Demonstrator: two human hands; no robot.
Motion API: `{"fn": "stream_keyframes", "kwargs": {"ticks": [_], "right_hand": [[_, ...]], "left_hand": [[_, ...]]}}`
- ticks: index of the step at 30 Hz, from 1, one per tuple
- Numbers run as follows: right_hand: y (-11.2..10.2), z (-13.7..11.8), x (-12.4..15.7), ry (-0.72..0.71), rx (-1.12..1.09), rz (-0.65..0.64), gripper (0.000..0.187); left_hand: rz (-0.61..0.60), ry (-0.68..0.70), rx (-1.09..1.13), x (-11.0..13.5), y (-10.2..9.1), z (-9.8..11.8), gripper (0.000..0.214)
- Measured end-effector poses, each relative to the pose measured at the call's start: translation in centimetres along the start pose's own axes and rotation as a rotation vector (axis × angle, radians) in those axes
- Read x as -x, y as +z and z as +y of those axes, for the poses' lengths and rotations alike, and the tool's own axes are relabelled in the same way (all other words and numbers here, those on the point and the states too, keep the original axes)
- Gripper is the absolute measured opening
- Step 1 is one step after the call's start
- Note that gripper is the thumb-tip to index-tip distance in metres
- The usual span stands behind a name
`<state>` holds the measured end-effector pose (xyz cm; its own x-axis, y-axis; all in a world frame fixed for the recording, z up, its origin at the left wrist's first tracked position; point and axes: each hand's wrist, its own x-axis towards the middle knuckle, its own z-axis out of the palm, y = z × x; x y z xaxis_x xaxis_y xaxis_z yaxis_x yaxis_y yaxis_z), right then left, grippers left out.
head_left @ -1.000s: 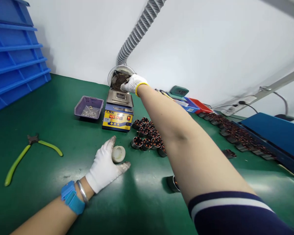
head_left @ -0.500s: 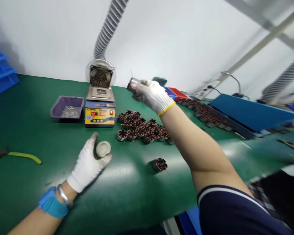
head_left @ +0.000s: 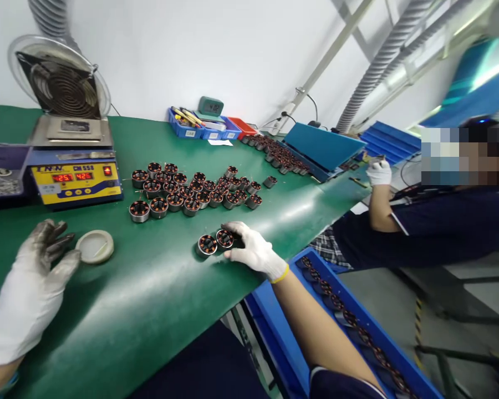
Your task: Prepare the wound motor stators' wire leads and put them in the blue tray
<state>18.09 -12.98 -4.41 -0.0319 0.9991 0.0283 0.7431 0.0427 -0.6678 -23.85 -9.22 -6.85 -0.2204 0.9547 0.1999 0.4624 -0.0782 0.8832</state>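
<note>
My right hand (head_left: 255, 252), in a white glove with darkened fingertips, has its thumb and fingers around a motor stator (head_left: 225, 239) with copper windings. That stator rests on the green table, close beside a second stator (head_left: 207, 245). At the left, my gloved left hand (head_left: 33, 282) holds nothing, its fingers apart. Its thumb tip is at the edge of a shallow, round, off-white dish (head_left: 95, 247); whether they touch I cannot tell. Farther back, several more stators (head_left: 191, 206) stand in a cluster.
A yellow-and-blue solder pot (head_left: 77, 180) with a fan (head_left: 62, 83) stands back left, beside a purple bin (head_left: 4, 152). Blue trays (head_left: 185, 132) with pens sit behind the stators. A long blue crate (head_left: 399, 354) of stators is below right. A co-worker (head_left: 449, 221) sits at the right.
The view has swung right. My right hand has come down from the raised position with a stator to the table, beside the lone stator. My left hand stays by the dish.
</note>
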Motion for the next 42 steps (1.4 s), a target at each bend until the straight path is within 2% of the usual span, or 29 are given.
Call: {"fn": "stream_keyframes", "kwargs": {"ticks": [1, 3, 5, 6, 8, 10, 13, 17, 20, 22, 23, 24, 25, 28, 29, 30, 31, 33, 35, 38, 42], "right_hand": [[-0.7, 0.0, -0.4, -0.05, -0.036, -0.021, 0.071], [-1.9, -0.2, -2.0, -0.131, -0.01, 0.077, 0.068], [-2.5, -0.6, -4.3, -0.202, 0.21, 0.219, 0.058], [-2.5, -1.0, -5.7, -0.224, 0.369, 0.244, 0.053], [-2.0, -1.9, -8.1, -0.233, 0.661, 0.209, 0.045], [-1.4, -2.8, -9.9, -0.22, 0.835, 0.143, 0.037], [-1.0, -3.8, -11.1, -0.263, 0.949, 0.098, 0.031], [-1.4, -4.2, -11.3, -0.282, 1.0, 0.018, 0.029], [-1.8, -5.1, -10.2, -0.273, 0.887, 0.041, 0.022], [-1.5, -6.6, -8.5, -0.364, 0.698, 0.106, 0.015], [-1.0, -7.7, -7.6, -0.441, 0.566, 0.125, 0.012], [-0.3, -8.9, -6.5, -0.531, 0.412, 0.119, 0.01], [0.6, -10.3, -5.5, -0.618, 0.242, 0.081, 0.01], [4.0, -14.2, -3.1, -0.811, -0.219, -0.168, 0.015], [5.1, -15.3, -2.6, -0.842, -0.311, -0.234, 0.016], [6.2, -16.2, -2.3, -0.85, -0.359, -0.255, 0.017], [7.0, -16.9, -2.1, -0.84, -0.37, -0.232, 0.02], [8.3, -17.9, -2.1, -0.801, -0.345, -0.093, 0.028], [8.8, -18.5, -2.3, -0.797, -0.32, 0.03, 0.03], [9.1, -19.1, -2.7, -0.855, -0.283, 0.05, 0.015], [9.1, -19.9, -3.2, -0.889, -0.231, 0.056, 0.014]], "left_hand": [[-0.002, -0.037, 0.05, -0.1, -0.1, 0.0, 0.056], [0.019, -0.065, 0.127, -0.3, -0.3, -0.1, 0.053], [0.072, -0.042, 0.151, -0.6, -0.5, -0.2, 0.054], [0.085, -0.043, 0.161, -0.6, -0.6, -0.1, 0.055], [0.096, -0.078, 0.18, -0.7, -0.9, 0.3, 0.057], [0.101, -0.124, 0.182, -0.5, -1.2, 1.2, 0.056], [0.105, -0.129, 0.158, 0.1, -1.4, 2.8, 0.057], [0.078, -0.105, 0.196, 1.3, -1.3, 4.3, 0.063], [0.148, -0.025, 0.274, 2.8, -1.6, 5.1, 0.05], [0.235, 0.053, 0.307, 4.1, -1.9, 5.8, 0.028], [0.219, 0.045, 0.324, 4.7, -2.1, 6.2, 0.021], [0.134, -0.007, 0.366, 5.3, -2.1, 6.7, 0.021], [-0.021, -0.102, 0.434, 5.9, -2.1, 7.1, 0.028], [-0.675, -0.466, 0.735, 6.9, -1.3, 8.1, 0.067], [-0.792, -0.535, 0.814, 7.0, -1.0, 8.2, 0.071], [-0.811, -0.573, 0.869, 7.0, -0.8, 8.2, 0.069], [-0.765, -0.585, 0.899, 6.9, -0.6, 8.1, 0.064], [-0.581, -0.572, 0.914, 6.6, -0.5, 7.8, 0.053], [-0.451, -0.554, 0.891, 6.3, -0.5, 7.3, 0.051], [-0.386, -0.547, 0.884, 6.0, -0.4, 7.0, 0.053], [-0.359, -0.571, 0.971, 6.0, -0.6, 7.6, 0.046]]}}
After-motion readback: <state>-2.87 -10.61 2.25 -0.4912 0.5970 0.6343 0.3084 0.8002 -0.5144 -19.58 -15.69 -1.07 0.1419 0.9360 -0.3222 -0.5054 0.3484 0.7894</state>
